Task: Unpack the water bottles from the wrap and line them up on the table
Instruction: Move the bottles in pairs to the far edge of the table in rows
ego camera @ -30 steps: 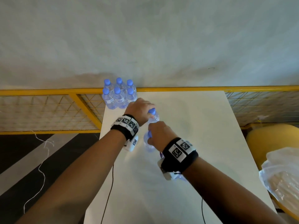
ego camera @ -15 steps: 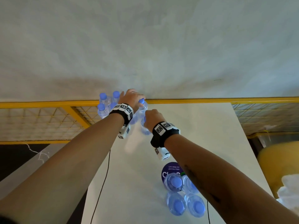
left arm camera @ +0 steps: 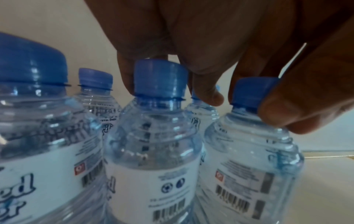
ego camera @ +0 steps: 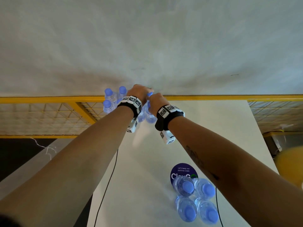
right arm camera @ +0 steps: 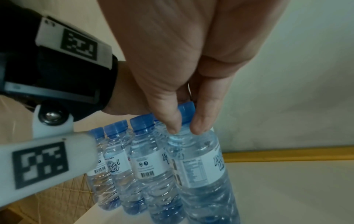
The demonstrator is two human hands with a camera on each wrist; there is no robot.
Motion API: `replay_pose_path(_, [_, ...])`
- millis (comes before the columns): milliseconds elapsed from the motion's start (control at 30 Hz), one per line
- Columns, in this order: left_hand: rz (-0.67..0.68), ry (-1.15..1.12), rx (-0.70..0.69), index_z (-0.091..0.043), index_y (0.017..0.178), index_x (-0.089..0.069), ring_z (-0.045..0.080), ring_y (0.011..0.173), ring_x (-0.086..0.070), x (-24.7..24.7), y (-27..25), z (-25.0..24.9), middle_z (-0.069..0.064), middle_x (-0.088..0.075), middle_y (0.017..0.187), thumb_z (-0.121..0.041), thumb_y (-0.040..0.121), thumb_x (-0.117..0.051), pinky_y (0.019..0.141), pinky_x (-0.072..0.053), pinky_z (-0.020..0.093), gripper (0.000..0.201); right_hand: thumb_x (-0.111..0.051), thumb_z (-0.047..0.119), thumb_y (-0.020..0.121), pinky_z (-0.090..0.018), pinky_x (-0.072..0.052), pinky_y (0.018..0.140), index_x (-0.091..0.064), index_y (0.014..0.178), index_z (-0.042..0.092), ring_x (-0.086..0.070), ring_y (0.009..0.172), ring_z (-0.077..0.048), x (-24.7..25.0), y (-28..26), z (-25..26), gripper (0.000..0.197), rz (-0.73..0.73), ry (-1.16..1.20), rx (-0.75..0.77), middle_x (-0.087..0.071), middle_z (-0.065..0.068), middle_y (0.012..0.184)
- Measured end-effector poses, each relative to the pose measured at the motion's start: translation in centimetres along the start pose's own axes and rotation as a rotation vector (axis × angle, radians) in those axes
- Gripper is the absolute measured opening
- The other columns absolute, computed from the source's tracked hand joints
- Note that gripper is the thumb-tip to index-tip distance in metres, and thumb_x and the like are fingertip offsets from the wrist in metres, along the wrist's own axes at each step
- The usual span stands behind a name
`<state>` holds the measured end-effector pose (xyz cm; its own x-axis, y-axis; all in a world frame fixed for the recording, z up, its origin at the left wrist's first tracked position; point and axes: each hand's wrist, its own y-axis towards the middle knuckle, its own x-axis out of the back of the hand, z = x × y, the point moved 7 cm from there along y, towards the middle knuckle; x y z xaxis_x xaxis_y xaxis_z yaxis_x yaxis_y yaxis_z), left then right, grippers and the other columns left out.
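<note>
Clear water bottles with blue caps stand grouped (ego camera: pixel 109 105) at the far left corner of the white table (ego camera: pixel 213 128). My left hand (ego camera: pixel 139 94) reaches among them; in the left wrist view, my left hand (left arm camera: pixel 247 106) pinches the cap of one bottle (left arm camera: pixel 249 151) between thumb (left arm camera: pixel 283 115) and a finger. My right hand (ego camera: pixel 157 102) is just to its right. In the right wrist view, my right hand (right arm camera: pixel 184 127) pinches the neck of a bottle (right arm camera: pixel 199 159) that stands upright beside the group. Several more bottles (ego camera: pixel 195 200) stand close together near the front.
A yellow mesh railing (ego camera: pixel 49 99) runs behind the table and off to the left, with a pale wall beyond. A round blue sticker (ego camera: pixel 182 171) lies on the table by the front bottles. Black cables (ego camera: pixel 106 185) hang at the front. A yellow blur (ego camera: pixel 290 167) shows at right.
Both hands have moved away from me, each with a bottle, to the group at the far left corner. The front bottles have come into view.
</note>
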<state>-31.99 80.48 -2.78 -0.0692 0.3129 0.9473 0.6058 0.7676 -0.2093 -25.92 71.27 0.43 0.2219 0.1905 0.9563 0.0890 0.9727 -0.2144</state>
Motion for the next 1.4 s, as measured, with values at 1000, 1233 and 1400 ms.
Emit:
replay_pose_path(1000, [0.202,-0.348,-0.34,-0.025,0.101,-0.072,0.017,0.091,-0.063,-8.6,-28.6,-20.3,-0.005,-0.067,0.094,-0.048,0.076,-0.043,0.083,-0.054,0.039,0.044,-0.057,0.028,0.08,-0.034,-0.054,0.076,-0.066,0.104,0.023,-0.067,0.093,-0.026,-3.1,-35.1,-4.3,0.026,0.286,0.107,-0.081,-0.066,-0.002,0.095])
replay_pose_path(1233, [0.217,-0.257,-0.286,-0.015,0.11,-0.07,0.029,0.1,-0.063,-10.4,-30.5,-21.9,0.005,-0.067,0.11,-0.035,0.082,-0.059,0.088,-0.054,0.044,0.036,-0.053,0.007,0.089,-0.037,-0.058,0.069,-0.056,0.119,0.02,-0.069,0.091,-0.024,-6.9,-38.5,-3.0,0.033,0.213,0.01,-0.063,-0.066,0.0,0.1])
replay_pose_path(1400, [0.106,-0.209,-0.304,-0.016,0.113,-0.07,0.026,0.095,-0.056,-11.0,-30.5,-21.7,0.003,-0.066,0.108,-0.019,0.088,-0.065,0.083,-0.054,0.043,0.026,-0.052,0.002,0.091,-0.032,-0.048,0.063,-0.062,0.117,0.016,-0.066,0.099,-0.023,-7.0,-38.6,-2.7,0.032,0.15,-0.045,-0.059,-0.066,-0.001,0.107])
